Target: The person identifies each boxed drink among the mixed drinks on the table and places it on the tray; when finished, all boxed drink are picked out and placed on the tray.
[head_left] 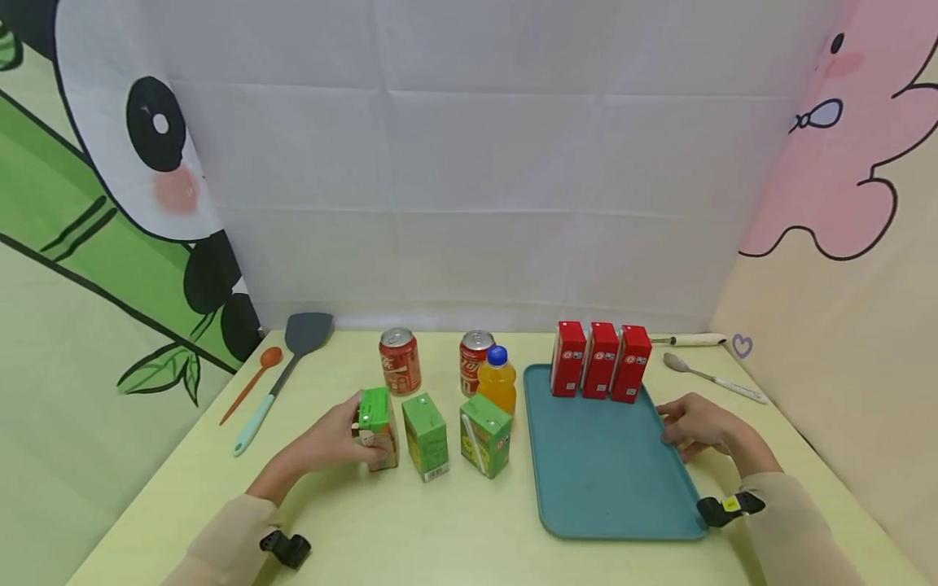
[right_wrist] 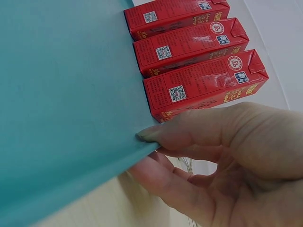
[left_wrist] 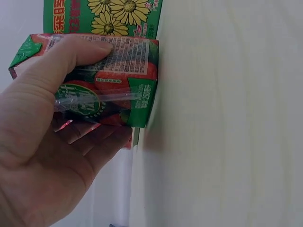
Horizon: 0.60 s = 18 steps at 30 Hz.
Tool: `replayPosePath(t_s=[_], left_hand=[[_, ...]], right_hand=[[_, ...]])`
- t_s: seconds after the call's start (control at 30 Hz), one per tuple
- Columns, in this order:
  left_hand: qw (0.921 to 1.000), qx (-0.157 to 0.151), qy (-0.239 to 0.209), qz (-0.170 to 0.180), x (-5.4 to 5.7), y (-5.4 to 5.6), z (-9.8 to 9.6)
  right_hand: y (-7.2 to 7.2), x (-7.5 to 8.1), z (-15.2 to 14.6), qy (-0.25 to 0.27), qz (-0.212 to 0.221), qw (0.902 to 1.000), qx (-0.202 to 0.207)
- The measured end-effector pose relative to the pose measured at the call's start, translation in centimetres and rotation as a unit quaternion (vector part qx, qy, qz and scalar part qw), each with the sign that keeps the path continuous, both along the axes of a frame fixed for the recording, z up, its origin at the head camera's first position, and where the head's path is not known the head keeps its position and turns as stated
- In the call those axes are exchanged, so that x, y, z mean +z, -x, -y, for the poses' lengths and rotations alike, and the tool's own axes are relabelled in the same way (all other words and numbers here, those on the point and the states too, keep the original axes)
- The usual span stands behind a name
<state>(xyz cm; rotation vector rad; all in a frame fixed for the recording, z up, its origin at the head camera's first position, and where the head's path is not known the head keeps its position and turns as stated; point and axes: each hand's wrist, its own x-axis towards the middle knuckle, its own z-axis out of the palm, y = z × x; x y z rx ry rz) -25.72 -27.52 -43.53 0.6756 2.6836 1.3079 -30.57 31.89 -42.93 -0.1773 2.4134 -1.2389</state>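
On the desk (head_left: pixel 469 521) | I see left hand (head_left: pixel 335 439) gripping green-topped carton (head_left: pixel 379 427) | right hand (head_left: pixel 699 427) pinching tray (head_left: pixel 608 472) | three red cartons (head_left: pixel 601 360) standing on tray

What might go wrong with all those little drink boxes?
The right hand pinches the edge of the tray. If it tips or tugs, the three upright red boxes might topple.

The left hand holds a green-topped box close to a green box. Moving it sideways toward that one could knock it over.
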Motion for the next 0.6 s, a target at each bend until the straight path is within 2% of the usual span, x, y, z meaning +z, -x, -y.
replayPosePath(t_s=[0.13,0.27,0.47,0.6], left_hand=[[1.0,-0.008,-0.005,0.0,-0.3,0.6,0.1],[1.0,-0.004,0.006,0.004,0.3,0.5,0.3],[0.9995,0.033,-0.001,-0.005,3.5,-0.3,1.5],[0.999,0.036,-0.02,-0.017,5.3,-1.0,1.8]], right_hand=[[-0.2,0.0,-0.3,-0.002,0.004,1.0,-0.006],[-0.6,-0.3,-0.2,-0.008,0.012,0.9998,-0.013],[-0.4,-0.3,0.0,0.002,0.001,1.0,0.004],[0.0,0.0,0.0,0.0,-0.004,1.0,0.005]])
